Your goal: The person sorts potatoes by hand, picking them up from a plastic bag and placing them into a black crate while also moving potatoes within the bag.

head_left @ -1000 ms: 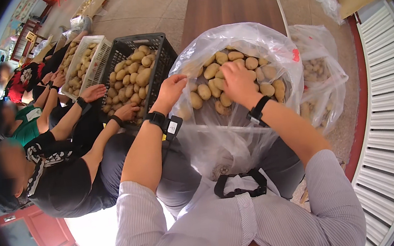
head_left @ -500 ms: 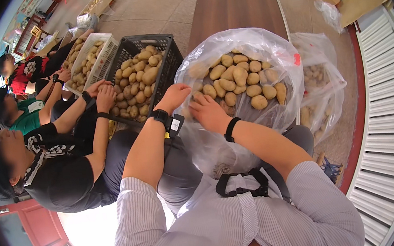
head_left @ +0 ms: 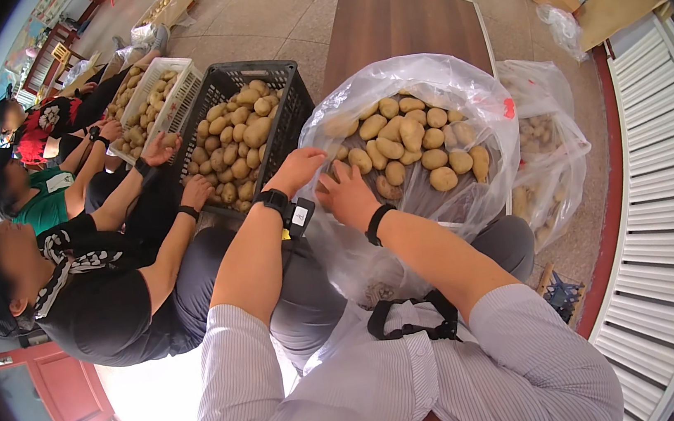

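A large clear plastic bag (head_left: 420, 64) lies open in front of me, with several potatoes (head_left: 411, 132) spread inside. At its left rim my left hand (head_left: 301, 170) is closed on the plastic, though the fingertips are partly covered. My right hand (head_left: 349, 196) reaches into the near left part of the bag, fingers spread and pointing away from me. Its fingertips are next to the nearest potatoes, and I see nothing held in it. A brownish potato (head_left: 388, 188) lies just right of that hand.
To the left stand a black crate (head_left: 297, 90) and a white crate (head_left: 186, 65), both holding potatoes. A co-worker's hand (head_left: 162, 149) is over the crates. Beyond the bag is a brown tabletop (head_left: 403, 24); another potato bag (head_left: 549, 140) and a white radiator (head_left: 661, 207) are right.
My right hand has shifted slightly left, its fingers more spread. My left hand stays at the bag's rim. The nearest co-worker's hands have separated, one lifting toward the white crate.
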Demonstrator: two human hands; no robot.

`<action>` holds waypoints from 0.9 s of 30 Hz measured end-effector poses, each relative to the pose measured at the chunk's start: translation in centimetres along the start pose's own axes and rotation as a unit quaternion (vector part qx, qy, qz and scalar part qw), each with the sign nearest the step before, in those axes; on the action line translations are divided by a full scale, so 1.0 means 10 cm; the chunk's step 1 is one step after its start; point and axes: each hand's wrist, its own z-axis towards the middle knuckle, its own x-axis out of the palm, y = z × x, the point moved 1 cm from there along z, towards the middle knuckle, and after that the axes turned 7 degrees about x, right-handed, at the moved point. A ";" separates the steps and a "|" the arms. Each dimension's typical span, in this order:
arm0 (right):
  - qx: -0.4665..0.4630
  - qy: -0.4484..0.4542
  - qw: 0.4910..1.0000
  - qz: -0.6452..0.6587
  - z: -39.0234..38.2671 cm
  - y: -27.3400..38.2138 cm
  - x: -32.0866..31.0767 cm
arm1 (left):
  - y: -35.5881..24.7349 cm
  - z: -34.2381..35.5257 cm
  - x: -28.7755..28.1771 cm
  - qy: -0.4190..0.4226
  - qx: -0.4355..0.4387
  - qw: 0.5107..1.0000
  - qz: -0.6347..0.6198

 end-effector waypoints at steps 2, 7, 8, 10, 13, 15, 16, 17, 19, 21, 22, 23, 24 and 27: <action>0.004 -0.023 1.000 0.003 -0.07 -0.02 0.03 | -0.04 0.02 0.02 0.006 -0.008 1.000 -0.001; -0.009 -0.023 1.000 0.011 -0.26 -0.10 -0.01 | -0.03 -0.01 0.03 0.015 -0.034 0.999 0.018; -0.013 -0.029 0.999 0.019 -0.31 -0.13 -0.02 | -0.01 0.00 0.03 0.015 -0.025 0.999 0.018; -0.019 -0.037 0.999 0.028 -0.37 -0.17 -0.08 | 0.05 -0.01 0.02 0.013 -0.017 1.000 0.019; -0.016 -0.034 0.998 0.042 -0.48 -0.29 -0.12 | 0.05 -0.01 0.04 -0.004 -0.006 0.999 0.031; -0.014 -0.034 0.999 0.023 -0.52 -0.36 -0.13 | 0.03 -0.01 0.05 -0.009 -0.005 0.999 0.036; -0.016 -0.036 0.999 0.023 -0.53 -0.38 -0.14 | 0.02 0.00 0.04 -0.012 -0.005 0.999 0.037; -0.009 -0.044 0.999 0.020 -0.53 -0.40 -0.15 | 0.01 0.00 0.04 -0.016 0.005 0.999 0.049; -0.004 -0.054 0.998 0.017 -0.51 -0.41 -0.14 | -0.03 0.02 0.05 -0.024 0.015 0.998 0.063; -0.011 -0.070 0.997 0.027 -0.44 -0.39 -0.14 | -0.07 0.03 0.05 -0.056 0.019 0.997 0.047; -0.019 -0.075 0.997 0.030 -0.40 -0.35 -0.13 | -0.05 0.02 0.03 -0.065 0.015 0.996 0.051; -0.022 -0.069 0.996 0.050 -0.36 -0.32 -0.14 | -0.03 0.02 0.01 -0.055 0.020 0.996 0.073; -0.028 -0.067 0.995 0.069 -0.29 -0.30 -0.16 | -0.02 0.04 -0.03 -0.050 0.026 0.994 0.098; -0.020 -0.099 0.990 0.099 -0.21 -0.34 -0.16 | 0.03 0.06 0.05 -0.048 0.024 0.995 0.084</action>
